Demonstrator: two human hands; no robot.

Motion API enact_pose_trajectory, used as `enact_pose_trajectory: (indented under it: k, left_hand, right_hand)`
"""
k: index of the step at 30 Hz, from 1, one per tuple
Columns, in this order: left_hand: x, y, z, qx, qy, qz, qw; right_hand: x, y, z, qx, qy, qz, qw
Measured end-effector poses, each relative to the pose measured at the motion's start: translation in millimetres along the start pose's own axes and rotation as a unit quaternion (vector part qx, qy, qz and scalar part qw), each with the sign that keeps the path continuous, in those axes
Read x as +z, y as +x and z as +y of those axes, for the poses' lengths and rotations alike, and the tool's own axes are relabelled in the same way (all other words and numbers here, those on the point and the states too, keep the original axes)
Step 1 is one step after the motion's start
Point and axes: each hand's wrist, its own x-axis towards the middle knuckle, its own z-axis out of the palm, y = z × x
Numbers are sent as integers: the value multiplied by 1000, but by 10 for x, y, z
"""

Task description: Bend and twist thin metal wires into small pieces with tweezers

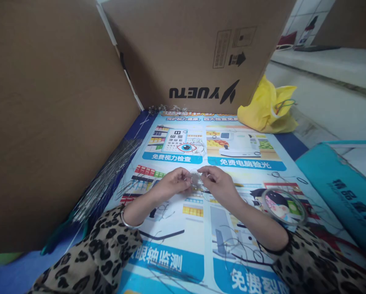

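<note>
- "YUETU" is printed in black, upside down, on the brown cardboard panel (195, 53) standing at the back, below a black arrow pointing right.
- The blue-and-white printed poster (205, 196) underneath carries Chinese captions; 免费视力检查 and 免费电脑验光 read clearly, while 眼轴监测 is partly covered by the left sleeve.
- Large dark characters beginning 精品 run slantwise down the turquoise printed bag (339, 192) at right.
- The small, clear, silvery wire-like piece (196, 181) is between the two hands, above the middle of the poster; its long axis and the way it points cannot be told.
- It looks pale and glinting, with a roundish, see-through outline; finer detail is blurred.
- The left hand (175, 182) has thumb and fingers pinched narrowly at the piece's left side.
- The right hand (219, 183) pinches its right side, fingers bent.
- A bundle of thin grey metal wires (105, 181) lies slantwise along the poster's left edge.
</note>
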Motion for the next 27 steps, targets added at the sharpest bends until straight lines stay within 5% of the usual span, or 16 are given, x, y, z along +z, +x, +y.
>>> enact_pose_trajectory:
  k: [27]
  left_hand:
    - [29, -4, 61, -37, -37, 21, 998]
  right_hand:
    - [23, -41, -142, 54, 48, -52, 996]
